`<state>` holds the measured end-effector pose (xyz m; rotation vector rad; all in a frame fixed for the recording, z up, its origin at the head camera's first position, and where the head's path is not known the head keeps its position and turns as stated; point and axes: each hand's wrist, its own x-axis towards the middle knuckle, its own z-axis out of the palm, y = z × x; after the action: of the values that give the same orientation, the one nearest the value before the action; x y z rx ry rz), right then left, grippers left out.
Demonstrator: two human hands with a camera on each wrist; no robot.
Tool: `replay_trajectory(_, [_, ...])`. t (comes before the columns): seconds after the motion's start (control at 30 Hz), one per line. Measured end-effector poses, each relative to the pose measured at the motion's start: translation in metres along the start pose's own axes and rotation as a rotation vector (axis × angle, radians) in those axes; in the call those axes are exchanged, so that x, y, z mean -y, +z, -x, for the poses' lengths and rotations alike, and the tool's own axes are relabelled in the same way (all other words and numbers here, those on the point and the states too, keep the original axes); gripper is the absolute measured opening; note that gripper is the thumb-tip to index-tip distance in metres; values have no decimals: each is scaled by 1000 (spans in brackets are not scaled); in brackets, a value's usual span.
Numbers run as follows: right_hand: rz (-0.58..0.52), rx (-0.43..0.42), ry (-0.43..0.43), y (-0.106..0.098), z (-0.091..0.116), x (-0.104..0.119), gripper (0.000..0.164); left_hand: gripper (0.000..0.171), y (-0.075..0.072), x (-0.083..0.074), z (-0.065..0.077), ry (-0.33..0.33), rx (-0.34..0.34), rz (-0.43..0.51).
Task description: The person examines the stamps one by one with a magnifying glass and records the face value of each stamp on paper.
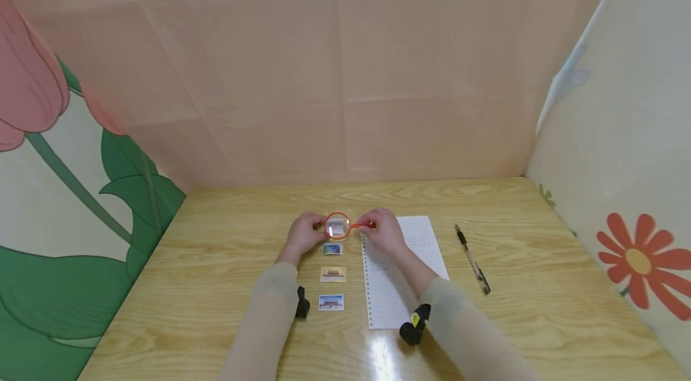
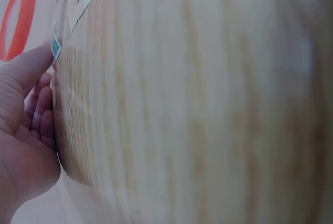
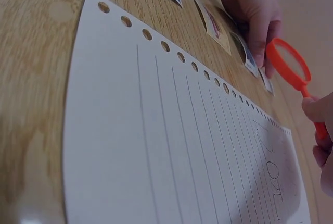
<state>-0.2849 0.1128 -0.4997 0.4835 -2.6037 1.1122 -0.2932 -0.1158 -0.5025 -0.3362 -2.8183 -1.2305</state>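
Observation:
My right hand [image 1: 381, 230] grips the handle of a red-rimmed magnifying glass [image 1: 349, 226] between thumb and fingers. The lens is over the farthest of several postage stamps, and a pale stamp [image 1: 336, 227] shows through it with a glare spot. Left of the lens, my left hand [image 1: 305, 232] has thumb and fingertips down at that stamp's edge; whether they pinch it is hidden. Nearer me in a column lie a green-blue stamp [image 1: 333, 249], a yellowish stamp [image 1: 333, 275] and a blue stamp with a red building [image 1: 331, 302].
A lined, hole-punched sheet [image 1: 399, 297] with handwriting lies under my right forearm. Farther right on the wooden table [image 1: 189, 285] is a black-capped clear pen [image 1: 472, 261]. A pink backdrop [image 1: 345, 99] rises behind, and patterned side walls flank the table.

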Motion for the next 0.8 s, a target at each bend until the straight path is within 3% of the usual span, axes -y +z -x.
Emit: replay_trajectory(0.8, [18,-7,-21,5,-1,1,10,33,2,-1,-1,-54,8,26])
